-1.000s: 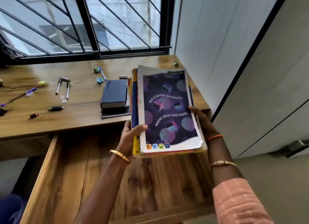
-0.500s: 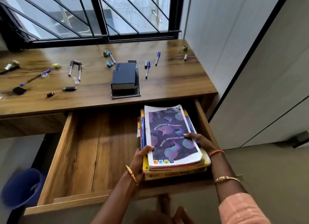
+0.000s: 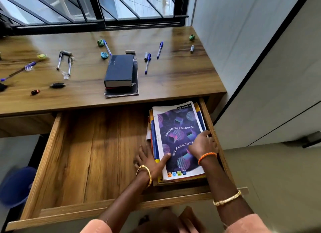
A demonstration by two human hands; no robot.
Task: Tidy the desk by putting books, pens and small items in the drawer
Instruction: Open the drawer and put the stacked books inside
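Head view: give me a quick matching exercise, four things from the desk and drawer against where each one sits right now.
Things:
1. purple notebook stack
2. dark blue book
3. left hand
4. green crumpled scrap

Places:
A. far right corner of the desk top
B. right side of the open drawer
C. middle of the desk top, on a thin dark book
D. against the stack's left edge, thumb on the cover

Pairs: 1-B, 2-C, 3-D, 4-A

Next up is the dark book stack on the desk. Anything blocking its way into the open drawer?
Nothing visible does. The dark book stack lies near the desk's front edge, directly above the drawer, whose left part is bare wood. The notebook pile and both hands fill only the right side.
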